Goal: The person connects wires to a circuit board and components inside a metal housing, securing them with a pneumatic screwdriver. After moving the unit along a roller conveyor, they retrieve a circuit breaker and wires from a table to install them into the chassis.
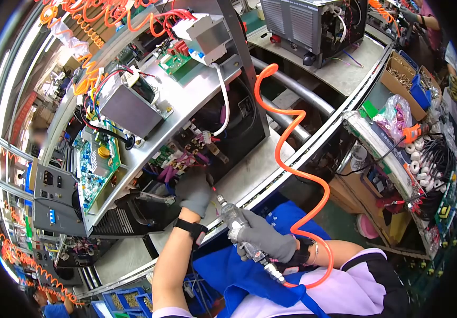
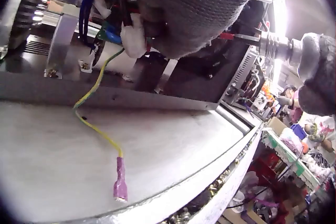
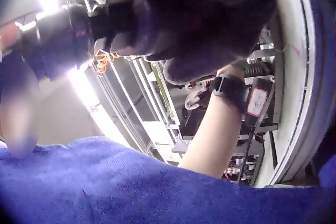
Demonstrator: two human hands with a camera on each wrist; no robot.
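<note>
In the head view the right hand point(image 1: 263, 233), in a grey glove, grips a clear-bodied air screwdriver point(image 1: 233, 218) joined to a coiled orange hose point(image 1: 321, 185). Its bit points up-left toward the gloved left hand point(image 1: 194, 191), which reaches in at the open side of a machine chassis point(image 1: 165, 127). In the left wrist view the left hand point(image 2: 199, 8) is among wires beside a white connector point(image 2: 134, 37); its fingertips are hidden. The driver's metal nose point(image 2: 275, 46) and red-tipped bit come close to it. A yellow-green wire point(image 2: 100, 128) with a purple terminal point(image 2: 120, 182) hangs over the bench.
A second machine point(image 1: 313, 26) stands farther along the line. To the right, a side bench point(image 1: 382, 153) bears cables and white rings, with a cardboard box point(image 1: 398, 74) of small parts behind. Blue bins point(image 1: 127, 302) sit at the bottom left. Steel rollers point(image 1: 302, 93) lie between the bench plates.
</note>
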